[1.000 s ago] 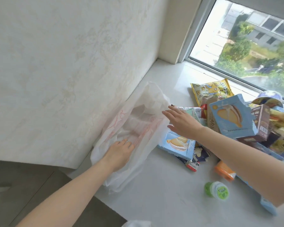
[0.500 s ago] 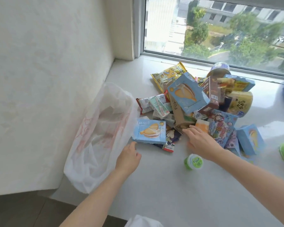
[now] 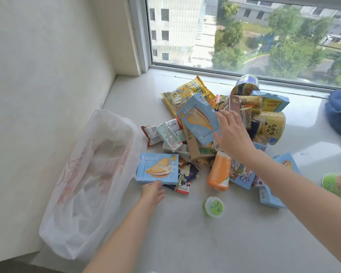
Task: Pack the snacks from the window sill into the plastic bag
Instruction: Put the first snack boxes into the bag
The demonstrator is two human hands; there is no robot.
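The left hand [image 3: 153,192] rests at the near edge of a flat blue biscuit box [image 3: 157,168], fingertips touching that edge; whether the thumb grips under it cannot be determined. The box lies flat on the window sill [image 3: 185,233], and its far-left corner touches the mouth of the plastic bag [image 3: 91,180]. The bag lies on its side directly left of the left hand, against the wall [image 3: 47,95], with its mouth open toward the snacks and its closed end hanging past the sill's near edge.

The right hand [image 3: 232,133] is spread wide, fingers straight, over the top of the snack pile [image 3: 234,125]. Its fingertips touch the right edge of a tilted blue biscuit box [image 3: 197,121], which leans atop the pile; no closed grip is visible.

Below the right wrist lies an orange bottle [image 3: 219,170]. A green round tub [image 3: 213,206] stands apart, between the two forearms. The sill surface nearer the person than both hands is bare stone. Beyond the pile, the window frame [image 3: 205,69] bounds the sill. A yellow chip bag [image 3: 187,93] lies at the pile's far-left edge.
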